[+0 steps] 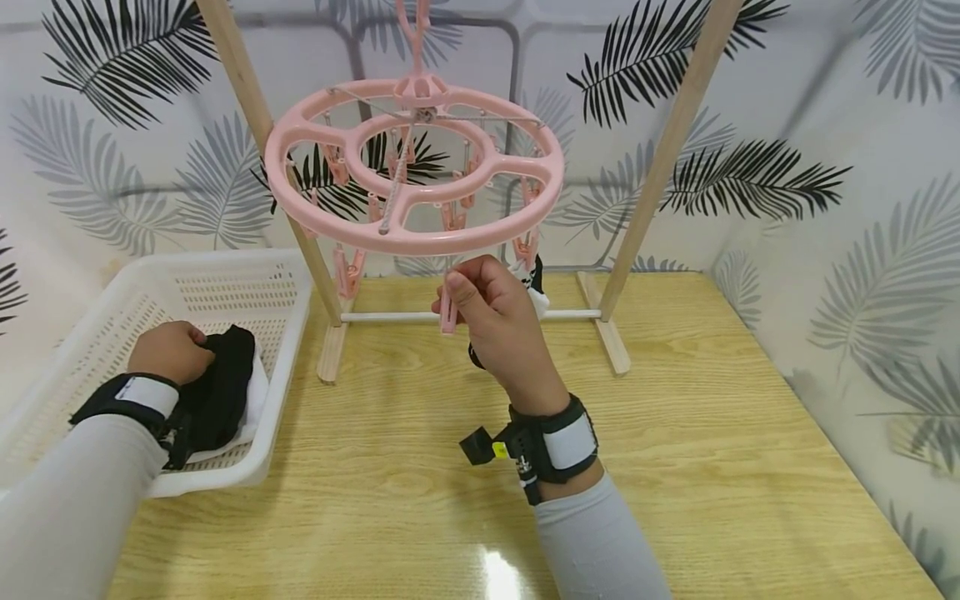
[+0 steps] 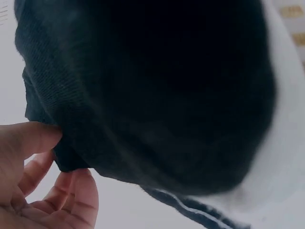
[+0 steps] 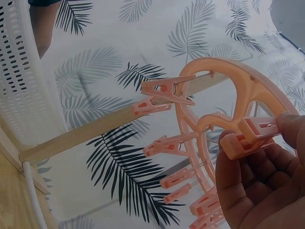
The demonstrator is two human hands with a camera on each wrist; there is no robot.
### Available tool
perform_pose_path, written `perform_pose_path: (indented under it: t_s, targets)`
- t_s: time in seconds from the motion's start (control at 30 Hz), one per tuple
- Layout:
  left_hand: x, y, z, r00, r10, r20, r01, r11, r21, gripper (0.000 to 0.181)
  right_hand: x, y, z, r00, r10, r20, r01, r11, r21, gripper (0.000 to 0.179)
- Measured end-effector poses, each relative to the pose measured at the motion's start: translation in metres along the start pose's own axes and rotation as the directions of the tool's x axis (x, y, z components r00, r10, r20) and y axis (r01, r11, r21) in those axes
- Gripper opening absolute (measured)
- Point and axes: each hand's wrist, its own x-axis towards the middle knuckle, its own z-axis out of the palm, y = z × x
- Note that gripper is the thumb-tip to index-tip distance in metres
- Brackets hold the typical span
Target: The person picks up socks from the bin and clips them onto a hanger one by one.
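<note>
My left hand is in the white basket and pinches the edge of a folded black cloth between thumb and fingers. The left wrist view shows the black cloth up close; what garment it is cannot be told. White fabric lies beneath it. My right hand holds a pink clothespin at the front of a round pink clip hanger. In the right wrist view that clothespin sits between thumb and fingers. A black-and-white item shows behind the right hand, mostly hidden.
The white basket stands at the left of the wooden table. Wooden posts with a white crossbar frame the hanger. Several other pink clothespins dangle from its rings. Leaf-patterned fabric covers the back and right.
</note>
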Motion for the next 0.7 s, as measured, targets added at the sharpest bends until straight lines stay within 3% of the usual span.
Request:
perform_pose_path:
  t_s: [0.17, 0.4, 0.57, 0.7]
  targets:
    - [-0.001, -0.001, -0.001, 1.000, 0.014, 0.009, -0.015, 1.000, 0.025, 0.024, 0.000, 0.001, 0.000, 1.000, -0.014, 0.007, 0.014, 1.000, 0.017, 0.023]
    - [0.000, 0.000, -0.001, 0.998, 0.036, -0.051, -0.035, 0.999, 0.011, 0.022, 0.000, 0.001, 0.000, 1.000, -0.019, 0.015, 0.019, 1.000, 0.024, 0.021]
    - [0.002, 0.012, -0.004, 0.990, 0.030, -0.137, -0.036, 0.999, -0.041, 0.025, 0.000, 0.001, 0.000, 1.000, -0.015, 0.016, 0.015, 1.000, 0.023, 0.024]
    - [0.001, 0.028, -0.013, 0.988, 0.042, -0.151, -0.055, 0.995, -0.085, 0.019, -0.001, 0.000, -0.001, 1.000, -0.021, 0.013, 0.021, 1.000, 0.017, 0.027]
